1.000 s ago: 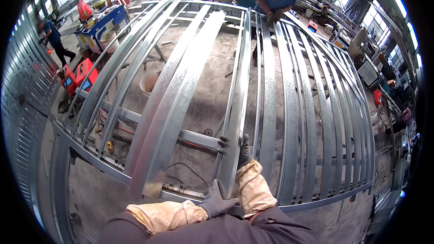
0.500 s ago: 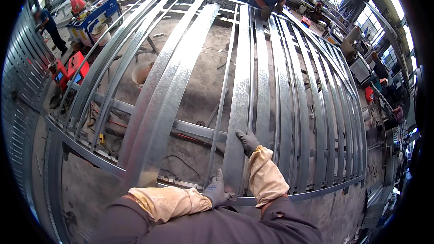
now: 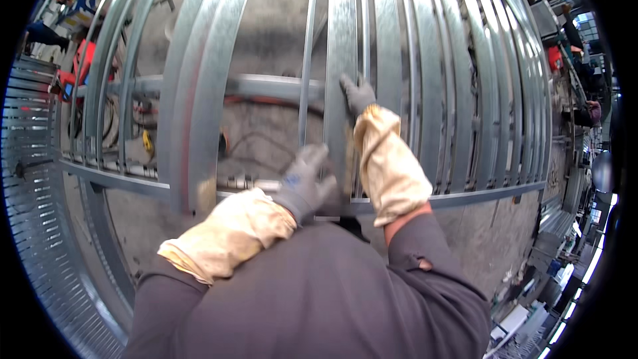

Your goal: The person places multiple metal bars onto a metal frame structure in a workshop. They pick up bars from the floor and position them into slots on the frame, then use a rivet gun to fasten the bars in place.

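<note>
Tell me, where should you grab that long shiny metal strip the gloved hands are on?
Probably along its long side edges, from above. The metal strip lies flat in the steel frame with narrow gaps beside it. The right hand already presses farther up it, the left hand rests at its near end, so one hand at each spot should steady it.

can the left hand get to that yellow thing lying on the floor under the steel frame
Probably not as things stand. The left hand rests on the frame's lower rail, while the yellow thing lies below, behind closely spaced studs that look too tight to reach through.
</note>
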Available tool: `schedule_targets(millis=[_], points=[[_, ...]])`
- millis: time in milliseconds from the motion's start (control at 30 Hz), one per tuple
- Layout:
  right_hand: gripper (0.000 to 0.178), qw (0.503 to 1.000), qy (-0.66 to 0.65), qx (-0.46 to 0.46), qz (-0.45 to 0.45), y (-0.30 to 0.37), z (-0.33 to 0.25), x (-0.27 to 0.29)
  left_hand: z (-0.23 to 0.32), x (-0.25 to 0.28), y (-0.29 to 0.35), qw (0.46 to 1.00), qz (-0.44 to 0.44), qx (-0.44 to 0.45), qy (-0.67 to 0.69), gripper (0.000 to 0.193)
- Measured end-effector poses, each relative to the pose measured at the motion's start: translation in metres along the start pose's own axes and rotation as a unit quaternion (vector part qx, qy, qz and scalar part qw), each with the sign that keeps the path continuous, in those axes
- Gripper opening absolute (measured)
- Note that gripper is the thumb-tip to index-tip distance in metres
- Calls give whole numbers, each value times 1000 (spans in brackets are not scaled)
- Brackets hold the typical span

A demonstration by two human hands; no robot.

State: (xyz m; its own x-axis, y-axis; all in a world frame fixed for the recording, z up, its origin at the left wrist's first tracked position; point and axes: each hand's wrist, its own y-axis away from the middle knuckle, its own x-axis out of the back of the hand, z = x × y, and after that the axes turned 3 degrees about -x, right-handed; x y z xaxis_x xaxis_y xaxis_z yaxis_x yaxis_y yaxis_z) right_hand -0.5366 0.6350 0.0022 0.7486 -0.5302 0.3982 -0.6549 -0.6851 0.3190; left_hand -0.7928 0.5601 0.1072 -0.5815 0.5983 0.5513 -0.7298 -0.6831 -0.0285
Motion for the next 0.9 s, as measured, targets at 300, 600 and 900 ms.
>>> schedule_targets(millis=[300,600,900], points=[[73,990,96,-54,92,-23,26,-50,-27,88,80,954,121,249,111,56],[75,955,182,152,179,2,7,-50,-86,139,154,923,190,182,-282,77],[65,930,-264,-53,-250,130,-64,-283,-92,154,152,868,30,302,-393,118]])
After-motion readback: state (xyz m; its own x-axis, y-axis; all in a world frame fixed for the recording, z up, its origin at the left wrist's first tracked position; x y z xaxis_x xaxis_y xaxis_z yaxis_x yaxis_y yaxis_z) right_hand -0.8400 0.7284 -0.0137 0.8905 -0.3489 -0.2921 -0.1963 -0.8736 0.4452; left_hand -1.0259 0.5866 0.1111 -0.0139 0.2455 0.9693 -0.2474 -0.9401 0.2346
